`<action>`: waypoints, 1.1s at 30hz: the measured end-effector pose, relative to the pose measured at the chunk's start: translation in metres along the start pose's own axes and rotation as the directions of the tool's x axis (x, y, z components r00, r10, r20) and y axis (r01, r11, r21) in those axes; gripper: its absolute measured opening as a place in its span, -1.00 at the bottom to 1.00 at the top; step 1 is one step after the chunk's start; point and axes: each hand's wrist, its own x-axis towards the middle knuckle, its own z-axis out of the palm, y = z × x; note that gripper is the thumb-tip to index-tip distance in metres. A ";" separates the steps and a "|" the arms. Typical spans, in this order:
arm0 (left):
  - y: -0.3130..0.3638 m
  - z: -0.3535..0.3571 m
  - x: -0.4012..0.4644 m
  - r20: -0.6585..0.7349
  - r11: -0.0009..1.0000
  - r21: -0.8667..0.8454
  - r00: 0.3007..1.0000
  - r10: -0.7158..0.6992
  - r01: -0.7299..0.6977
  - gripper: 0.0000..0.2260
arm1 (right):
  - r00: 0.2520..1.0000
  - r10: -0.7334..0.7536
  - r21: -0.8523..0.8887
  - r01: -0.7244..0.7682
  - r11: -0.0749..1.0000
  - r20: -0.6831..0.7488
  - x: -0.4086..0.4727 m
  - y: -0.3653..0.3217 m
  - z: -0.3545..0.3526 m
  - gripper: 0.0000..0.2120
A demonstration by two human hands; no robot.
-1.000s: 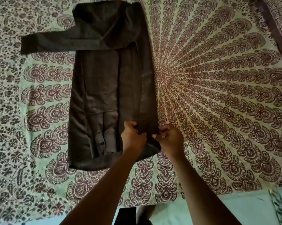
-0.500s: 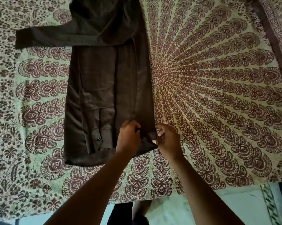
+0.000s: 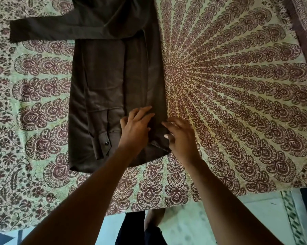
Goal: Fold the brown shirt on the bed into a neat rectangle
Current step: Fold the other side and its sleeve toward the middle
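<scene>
The brown shirt [image 3: 105, 82] lies lengthwise on the bed, its right side folded in over the body. One sleeve [image 3: 48, 30] sticks out flat to the left near the top, and a buttoned cuff [image 3: 105, 143] rests on the lower body. My left hand [image 3: 135, 129] lies on the lower right part of the shirt with fingers spread flat. My right hand [image 3: 180, 137] is at the shirt's lower right edge, fingers apart, fingertips touching the fabric's fold. The shirt's collar end runs out of the top of the view.
The bedsheet [image 3: 237, 103] is pale green with a dark red mandala print. Its near edge [image 3: 166, 207] runs along the bottom, with tiled floor [image 3: 255, 218] below and my leg and foot [image 3: 149, 225] beside it. A brown-bordered patterned cloth [image 3: 303, 32] lies at the far right.
Both hands were pinching the shirt's lower right edge. They have now let go and opened, the left hand spreading flat on the fabric. The view has shifted slightly.
</scene>
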 end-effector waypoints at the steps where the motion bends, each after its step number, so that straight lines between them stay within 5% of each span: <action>1: -0.004 0.000 0.005 0.068 0.999 0.038 0.997 0.020 -0.023 -0.37 | 0.999 -0.027 -0.057 0.028 0.998 0.028 0.001 0.002 0.002 -0.53; 5: -0.015 0.006 0.004 0.299 0.972 0.223 0.954 0.003 -0.073 -0.25 | 0.993 -0.077 -0.192 0.092 0.977 0.087 -0.015 0.017 0.010 -0.50; 11: -0.009 0.003 -0.002 0.274 0.981 0.184 0.962 0.007 -0.060 -0.28 | 0.995 -0.070 -0.146 0.080 0.986 0.070 -0.027 0.016 0.004 -0.51; 15: -0.008 -0.009 0.027 0.070 0.983 0.150 0.993 0.095 -0.105 -0.27 | 0.992 -0.123 -0.071 0.124 0.990 0.023 0.018 0.006 -0.002 -0.41; 18: -0.022 -0.012 0.051 0.186 0.978 0.189 0.981 0.056 -0.092 0.00 | 0.972 -0.144 -0.093 0.163 0.982 0.185 0.052 0.005 -0.007 -0.17; 25: -0.044 -0.012 0.066 0.398 0.966 0.202 0.915 0.070 -0.162 0.20 | 0.857 -0.041 -0.239 0.189 0.952 0.514 0.083 0.004 -0.031 0.05; 28: -0.051 -0.029 0.076 0.371 0.993 0.026 0.923 0.100 -0.118 -0.03 | 0.887 -0.023 -0.157 0.107 0.982 0.460 0.107 -0.003 -0.040 -0.02; 33: -0.100 -0.084 0.131 0.001 0.967 -0.253 1.000 -0.023 0.022 -0.48 | 0.962 -0.089 0.046 0.080 0.996 0.258 0.188 -0.035 -0.035 -0.19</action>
